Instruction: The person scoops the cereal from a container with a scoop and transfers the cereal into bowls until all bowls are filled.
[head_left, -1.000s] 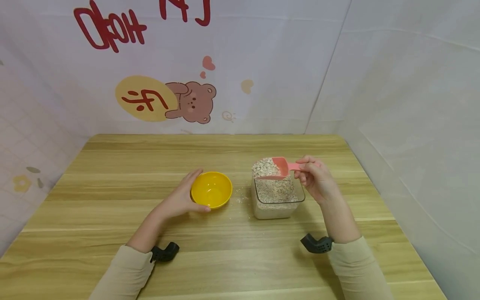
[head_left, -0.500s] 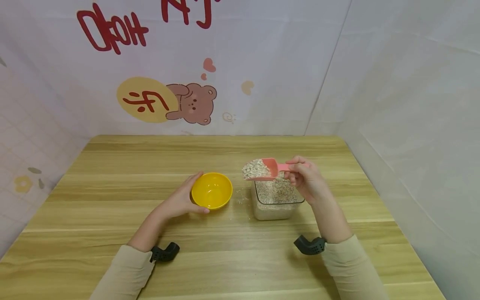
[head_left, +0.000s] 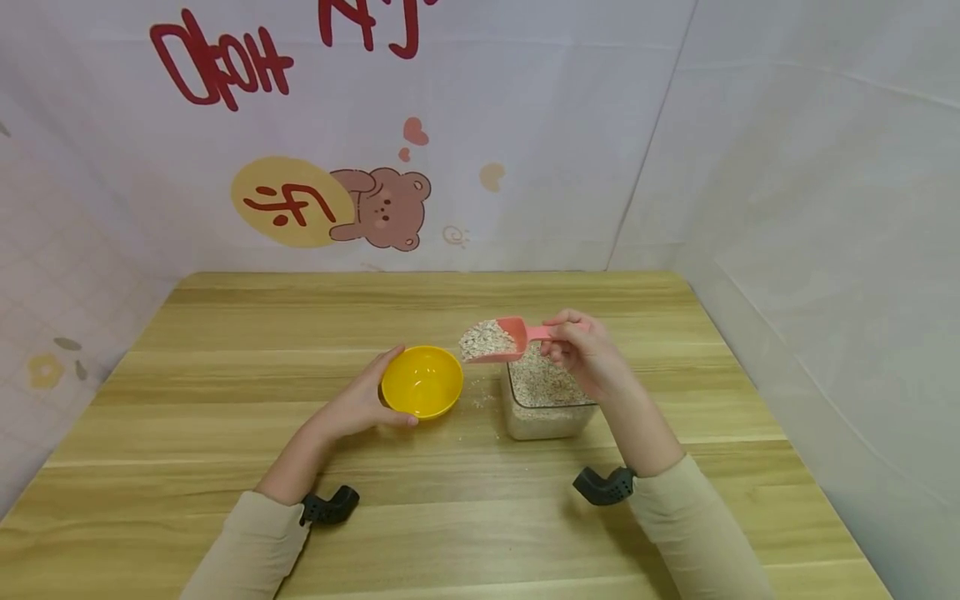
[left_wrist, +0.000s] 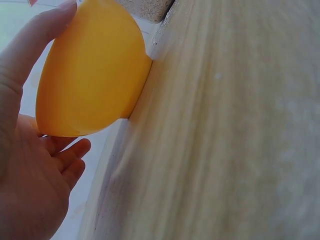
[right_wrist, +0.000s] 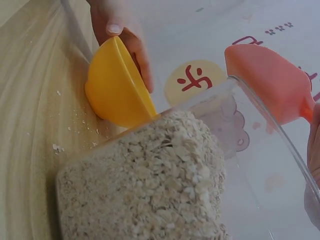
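A yellow bowl (head_left: pixel 422 382) stands upright on the table with nothing in it. My left hand (head_left: pixel 366 398) grips it from the left, thumb at the near rim and fingers round the far side; the left wrist view shows the bowl's outer wall (left_wrist: pixel 95 70). In my right hand (head_left: pixel 585 352) is the handle of a pink scoop (head_left: pixel 514 335), heaped with rolled oats (head_left: pixel 486 339). The scoop is held level in the air, its tip near the bowl's right rim. Below and to its right sits a clear container (head_left: pixel 551 422) of oats, seen close up in the right wrist view (right_wrist: pixel 145 185).
Spilled oat flakes (head_left: pixel 482 402) lie on the wooden table (head_left: pixel 450 533) between bowl and container. A printed white curtain (head_left: pixel 555 125) hangs behind the table and along its sides. Each wrist carries a black camera mount (head_left: pixel 330 505).
My right hand has carried the loaded scoop leftward, from over the container toward the bowl. My left hand and the bowl have stayed in place.
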